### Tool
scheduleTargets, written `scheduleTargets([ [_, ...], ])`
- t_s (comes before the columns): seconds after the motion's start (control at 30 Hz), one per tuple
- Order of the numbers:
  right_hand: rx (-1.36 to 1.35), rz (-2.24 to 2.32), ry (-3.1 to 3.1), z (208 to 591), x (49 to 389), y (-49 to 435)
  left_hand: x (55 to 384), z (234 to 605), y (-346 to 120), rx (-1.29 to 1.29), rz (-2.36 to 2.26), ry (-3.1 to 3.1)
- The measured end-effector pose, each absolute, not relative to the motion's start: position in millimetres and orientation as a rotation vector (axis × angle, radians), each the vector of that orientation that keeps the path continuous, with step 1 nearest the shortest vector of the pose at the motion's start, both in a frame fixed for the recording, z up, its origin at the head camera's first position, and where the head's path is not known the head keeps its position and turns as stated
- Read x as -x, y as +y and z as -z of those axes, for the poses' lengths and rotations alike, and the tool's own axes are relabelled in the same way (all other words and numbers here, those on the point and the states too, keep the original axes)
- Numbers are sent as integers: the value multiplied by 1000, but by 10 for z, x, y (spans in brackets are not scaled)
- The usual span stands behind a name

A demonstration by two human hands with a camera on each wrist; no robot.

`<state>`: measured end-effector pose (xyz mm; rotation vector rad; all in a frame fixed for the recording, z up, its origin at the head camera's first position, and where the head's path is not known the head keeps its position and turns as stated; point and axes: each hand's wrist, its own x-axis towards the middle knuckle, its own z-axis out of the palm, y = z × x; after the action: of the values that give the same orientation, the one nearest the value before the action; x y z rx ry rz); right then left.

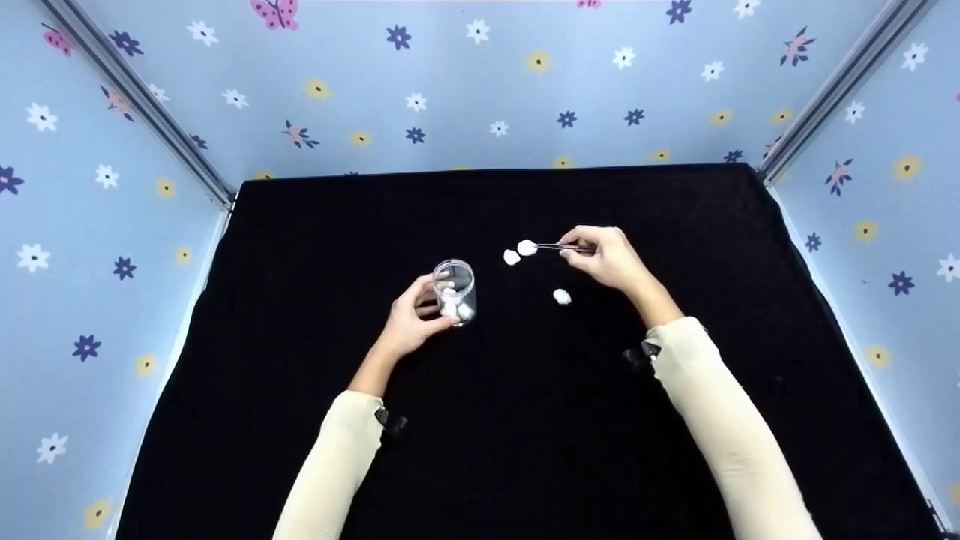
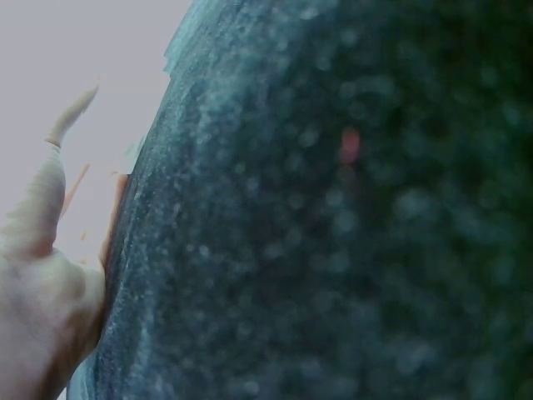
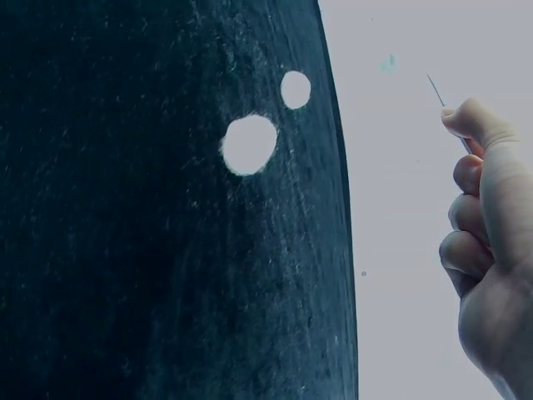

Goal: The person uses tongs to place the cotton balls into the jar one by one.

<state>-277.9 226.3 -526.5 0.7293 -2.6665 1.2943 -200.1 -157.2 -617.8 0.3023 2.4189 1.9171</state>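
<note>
My left hand (image 1: 411, 319) grips a clear round jar (image 1: 469, 291) by its side, fingers behind and thumb in front. Several white cotton balls (image 1: 465, 310) lie at the bottom of the jar. Between the thumb and fingers of my right hand (image 1: 606, 259) are thin metal tweezers (image 1: 551, 246), pointing left toward the jar. A cotton ball (image 1: 527, 247) is at the tweezers' tips. Just left of it sits another cotton ball (image 1: 511, 257), and one more cotton ball (image 1: 562, 296) lies nearer to me. Glare washes out the tweezers' tips in the right wrist view.
Black cloth (image 1: 525, 420) covers the tabletop. Blue flowered walls (image 1: 450, 75) rise at the back and both sides, with metal posts (image 1: 832, 90) at the rear corners. Small dark wrist cameras (image 1: 394, 424) sit on the pale sleeves (image 1: 330, 465).
</note>
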Motion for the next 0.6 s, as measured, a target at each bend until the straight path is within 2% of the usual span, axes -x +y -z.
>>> scheduleTargets([
  [0.6, -790, -1323, -2609, 5134, 2760, 2058, 2002, 6177, -1568, -325, -1934, 2423],
])
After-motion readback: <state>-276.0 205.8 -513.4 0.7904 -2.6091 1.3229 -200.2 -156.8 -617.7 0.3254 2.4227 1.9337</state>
